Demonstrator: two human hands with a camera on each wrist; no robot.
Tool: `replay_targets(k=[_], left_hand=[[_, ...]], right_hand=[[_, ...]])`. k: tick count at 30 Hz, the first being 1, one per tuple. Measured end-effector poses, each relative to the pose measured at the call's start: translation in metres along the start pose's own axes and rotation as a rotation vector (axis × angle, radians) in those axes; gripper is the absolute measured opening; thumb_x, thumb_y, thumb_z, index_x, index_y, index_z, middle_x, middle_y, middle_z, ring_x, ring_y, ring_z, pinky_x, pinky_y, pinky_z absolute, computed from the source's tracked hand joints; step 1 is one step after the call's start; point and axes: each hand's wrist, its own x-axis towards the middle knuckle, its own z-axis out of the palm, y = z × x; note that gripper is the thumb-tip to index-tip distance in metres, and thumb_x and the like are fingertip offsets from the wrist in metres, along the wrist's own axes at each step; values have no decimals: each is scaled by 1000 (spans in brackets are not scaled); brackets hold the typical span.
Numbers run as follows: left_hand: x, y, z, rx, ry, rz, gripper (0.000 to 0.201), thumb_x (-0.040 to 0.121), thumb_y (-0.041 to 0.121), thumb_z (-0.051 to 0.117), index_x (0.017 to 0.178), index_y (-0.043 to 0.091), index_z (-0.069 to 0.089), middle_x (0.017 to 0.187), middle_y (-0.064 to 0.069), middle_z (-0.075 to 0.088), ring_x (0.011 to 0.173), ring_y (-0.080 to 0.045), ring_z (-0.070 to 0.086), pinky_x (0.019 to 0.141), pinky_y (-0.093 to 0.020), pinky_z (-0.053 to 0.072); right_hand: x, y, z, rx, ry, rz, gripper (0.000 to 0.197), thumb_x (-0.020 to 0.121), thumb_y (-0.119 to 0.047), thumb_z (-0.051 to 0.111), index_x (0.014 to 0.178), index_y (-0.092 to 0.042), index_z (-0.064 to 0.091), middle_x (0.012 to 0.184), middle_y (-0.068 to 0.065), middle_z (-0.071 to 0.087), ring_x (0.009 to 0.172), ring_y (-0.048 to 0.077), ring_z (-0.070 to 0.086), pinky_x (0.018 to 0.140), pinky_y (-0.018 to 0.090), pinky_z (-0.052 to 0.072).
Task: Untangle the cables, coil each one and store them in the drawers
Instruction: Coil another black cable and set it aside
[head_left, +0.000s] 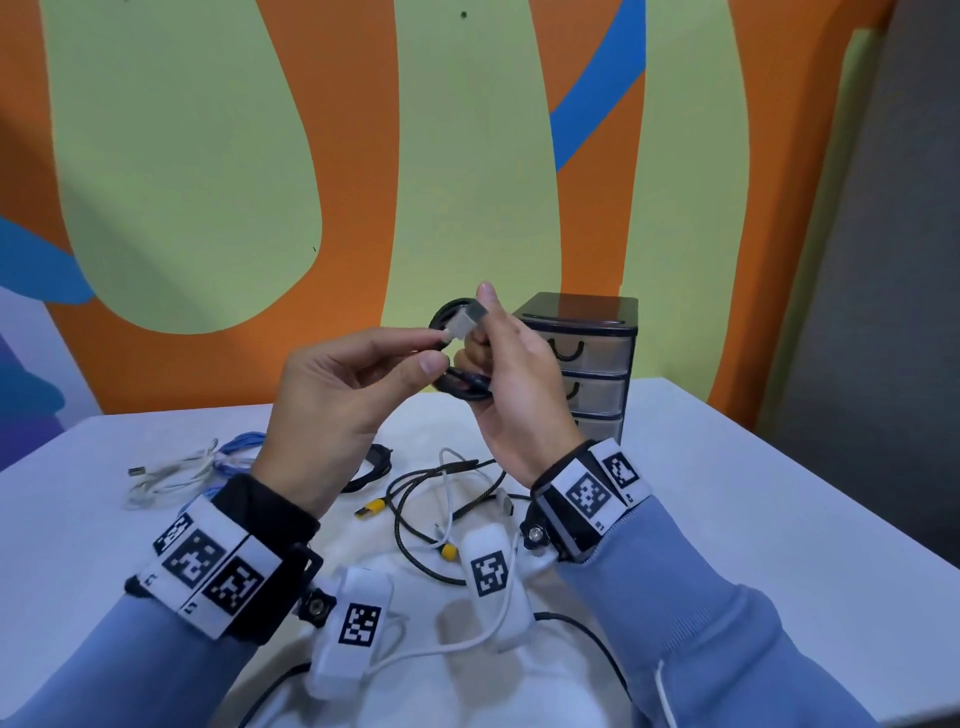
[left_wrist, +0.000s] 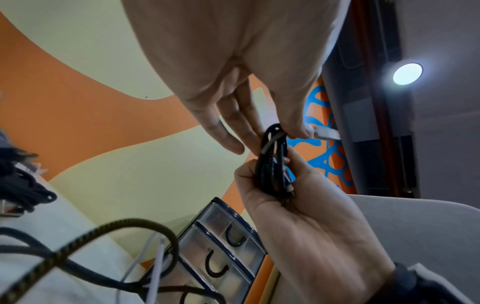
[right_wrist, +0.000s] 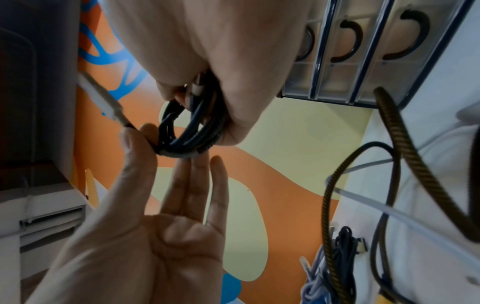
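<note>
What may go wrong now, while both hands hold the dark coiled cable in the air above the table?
1. The left hand pinches only the grey plug end; if it slips, the dark braided coil in the right hand may spring open.
2. All three clear plastic drawers look closed, so one hand must let go to open one.
3. The loose tangled cables lie on the table beneath the wrists and could snag.

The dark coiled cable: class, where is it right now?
In the head view the dark coiled cable is held above the table, centre, right hand gripping it, left hand pinching its plug, before the drawers.
</note>
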Motion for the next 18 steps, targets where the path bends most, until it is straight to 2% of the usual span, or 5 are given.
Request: replay_targets(k=[3,7,10,13,18], left_hand=[[0,3,1,-81,-28,-17,38,83,6,80,121,9,73,103,-14,82,97,-27,79,92,-36,62],[5,6,-3,-178,17,-104,56,75,12,85,128,10,64,99,-18,80,89,-29,76,93,-40,60],[5,4,-3,-216,47,-149,46,74,11,84,118,9,71,102,-16,81,93,-28,77,99,-41,59],[7,5,-5,-315,82,-198,36,79,4,78,115,7,71,108,-13,81,95,-22,78,89,-31,61],[8,8,-8,-377,107,-213,31,87,5,74,116,10,69,108,-4,81,88,-16,76,81,-24,59]], right_hand=[[-6,2,5,3,-54,37,36,107,-39,57,80,-16,64,68,9,45,65,20,50,74,36,50],[-10,3,10,22,-96,82,40,108,-40,56,71,-22,59,66,1,26,64,17,27,70,36,36],[-6,7,8,63,-101,95,31,107,-37,57,103,-8,65,73,6,43,75,22,41,80,42,39],[-6,8,6,46,-100,149,45,107,-37,56,126,3,66,106,18,63,101,28,56,97,42,48],[-13,8,9,93,-128,261,39,106,-45,55,80,-16,56,82,1,67,91,16,67,96,39,54]])
